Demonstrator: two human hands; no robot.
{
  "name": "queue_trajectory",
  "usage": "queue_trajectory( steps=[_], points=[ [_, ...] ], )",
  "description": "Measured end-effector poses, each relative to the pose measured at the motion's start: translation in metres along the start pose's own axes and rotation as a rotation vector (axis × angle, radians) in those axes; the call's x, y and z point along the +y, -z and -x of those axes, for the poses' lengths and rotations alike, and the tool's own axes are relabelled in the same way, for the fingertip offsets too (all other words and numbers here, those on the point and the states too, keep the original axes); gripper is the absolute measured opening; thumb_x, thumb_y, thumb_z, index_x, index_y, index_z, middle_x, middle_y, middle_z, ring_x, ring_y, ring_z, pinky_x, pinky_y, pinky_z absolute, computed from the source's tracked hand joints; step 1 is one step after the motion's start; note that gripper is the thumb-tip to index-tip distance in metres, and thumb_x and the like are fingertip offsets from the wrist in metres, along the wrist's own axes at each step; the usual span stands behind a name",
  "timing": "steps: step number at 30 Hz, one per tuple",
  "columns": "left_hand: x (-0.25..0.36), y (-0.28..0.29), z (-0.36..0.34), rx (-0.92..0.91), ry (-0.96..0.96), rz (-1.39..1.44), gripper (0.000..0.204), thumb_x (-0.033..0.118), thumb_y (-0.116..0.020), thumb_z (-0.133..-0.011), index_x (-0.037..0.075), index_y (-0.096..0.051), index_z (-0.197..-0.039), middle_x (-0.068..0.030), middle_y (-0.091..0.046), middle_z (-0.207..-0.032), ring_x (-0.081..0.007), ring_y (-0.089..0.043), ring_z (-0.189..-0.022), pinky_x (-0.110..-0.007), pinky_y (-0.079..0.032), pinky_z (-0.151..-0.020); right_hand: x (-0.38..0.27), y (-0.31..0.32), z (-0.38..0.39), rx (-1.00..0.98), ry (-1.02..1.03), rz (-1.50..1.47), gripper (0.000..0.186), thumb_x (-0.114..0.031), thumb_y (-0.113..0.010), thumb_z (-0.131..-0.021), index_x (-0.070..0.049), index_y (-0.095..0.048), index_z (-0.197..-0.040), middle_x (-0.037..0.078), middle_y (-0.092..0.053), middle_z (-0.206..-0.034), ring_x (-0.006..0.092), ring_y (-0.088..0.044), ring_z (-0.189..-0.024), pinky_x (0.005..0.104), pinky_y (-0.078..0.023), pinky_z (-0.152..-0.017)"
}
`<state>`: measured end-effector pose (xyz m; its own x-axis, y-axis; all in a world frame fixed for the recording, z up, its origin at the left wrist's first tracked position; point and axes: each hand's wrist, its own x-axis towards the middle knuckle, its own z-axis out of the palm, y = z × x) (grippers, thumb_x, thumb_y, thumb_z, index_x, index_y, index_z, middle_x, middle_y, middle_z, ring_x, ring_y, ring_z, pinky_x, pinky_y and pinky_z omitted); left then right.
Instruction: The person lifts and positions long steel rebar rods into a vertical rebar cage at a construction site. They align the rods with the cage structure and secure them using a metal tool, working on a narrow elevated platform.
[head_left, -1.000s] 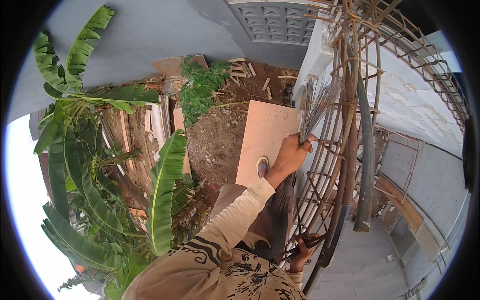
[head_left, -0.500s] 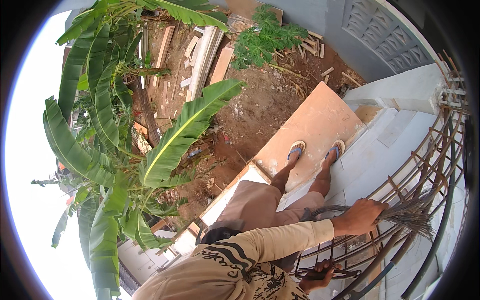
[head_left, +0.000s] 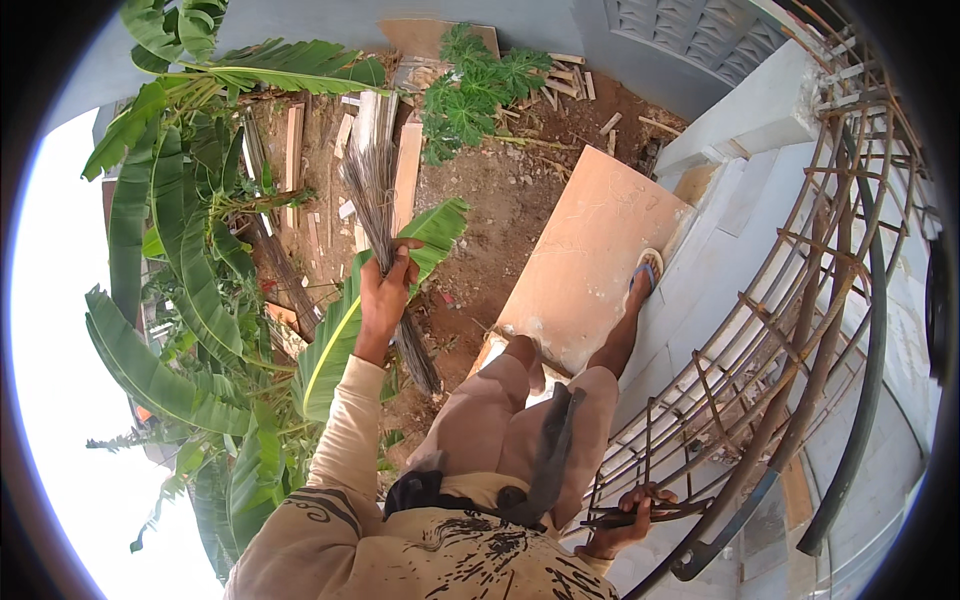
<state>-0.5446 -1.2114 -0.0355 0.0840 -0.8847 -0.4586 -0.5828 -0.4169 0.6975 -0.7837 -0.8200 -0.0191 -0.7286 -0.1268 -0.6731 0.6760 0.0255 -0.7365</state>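
Note:
Out over the ground on the left, my left hand (head_left: pixel 385 300) is closed round a bundle of thin grey tie wire (head_left: pixel 370 195). The long wires fan out above the fist, and their gathered tail hangs below it. My right hand (head_left: pixel 638 515) is low at the right, fingers wrapped round dark metal pincers (head_left: pixel 685 508); part of the tool is hidden by the hand. Right beside it runs a rusty rebar cage (head_left: pixel 765 320), bars and square stirrups tied together, curving up along the right side.
I stand on pale blockwork (head_left: pixel 690 300) and an orange-brown board (head_left: pixel 590 235). Dark pipes (head_left: pixel 865 390) follow the cage. Banana leaves (head_left: pixel 195 240) crowd the left. Planks (head_left: pixel 408 170) and a leafy plant (head_left: pixel 470 95) are on the dirt below, before a grey wall (head_left: pixel 650 80).
My left hand has swung from over the rebar on the right to the far left, carrying the wire bundle. My right hand still grips the pincers. One foot has gone out of sight.

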Motion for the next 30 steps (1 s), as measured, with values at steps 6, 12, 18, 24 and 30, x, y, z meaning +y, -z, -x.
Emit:
queue_trajectory(
  steps=[6,12,18,24,30],
  points=[
    [-0.022,-0.006,-0.005,-0.082,-0.074,0.013,0.024,0.019,-0.050,-0.103,0.004,-0.069,-0.105,0.0024,-0.052,-0.065,-0.0052,-0.040,-0.053,-0.024,-0.031,-0.049,0.002,0.001,-0.006,-0.011,0.028,0.054,0.033,-0.011,-0.063,-0.087,-0.010,-0.046,-0.115,0.003,-0.050,-0.083,0.0082,-0.044,-0.063,0.0197,-0.035,-0.054],
    [-0.079,0.063,0.051,0.021,-0.168,0.102,0.024,0.020,-0.053,-0.103,0.002,-0.068,-0.106,0.0009,-0.054,-0.065,-0.0071,-0.043,-0.055,-0.026,-0.035,-0.051,0.001,0.006,-0.039,-0.106,0.034,0.079,0.010,-0.018,-0.059,-0.093,-0.011,-0.051,-0.092,-0.002,-0.047,-0.074,0.0062,-0.041,-0.056,0.0213,-0.034,-0.048],
    [-0.191,0.207,0.187,0.291,-0.265,0.360,0.024,0.020,-0.054,-0.103,0.001,-0.067,-0.104,-0.0009,-0.053,-0.064,-0.0094,-0.047,-0.058,-0.028,-0.039,-0.055,-0.006,-0.003,-0.098,-0.111,0.226,0.356,0.013,-0.023,-0.056,-0.092,-0.013,-0.050,-0.086,-0.004,-0.045,-0.065,0.0057,-0.041,-0.053,0.0221,-0.029,-0.045],
    [-0.273,0.217,0.221,0.354,-0.238,0.490,0.025,0.024,-0.059,-0.100,0.000,-0.064,-0.092,-0.0045,-0.059,-0.066,-0.0116,-0.052,-0.063,-0.032,-0.044,-0.059,-0.026,-0.010,-0.174,-0.150,0.230,0.361,0.015,-0.023,-0.052,-0.094,-0.015,-0.047,-0.082,-0.004,-0.040,-0.059,0.0086,-0.036,-0.047,0.0239,-0.028,-0.040],
    [-0.309,0.172,0.253,0.076,-0.088,0.523,0.028,0.028,-0.057,-0.102,0.003,-0.066,-0.110,-0.0008,-0.057,-0.072,-0.0094,-0.051,-0.068,-0.030,-0.044,-0.062,-0.036,-0.012,-0.151,-0.165,0.160,0.502,0.030,-0.026,-0.053,-0.094,-0.017,-0.041,-0.068,-0.004,-0.041,-0.056,0.0086,-0.037,-0.045,0.0239,-0.031,-0.040]
  ],
)
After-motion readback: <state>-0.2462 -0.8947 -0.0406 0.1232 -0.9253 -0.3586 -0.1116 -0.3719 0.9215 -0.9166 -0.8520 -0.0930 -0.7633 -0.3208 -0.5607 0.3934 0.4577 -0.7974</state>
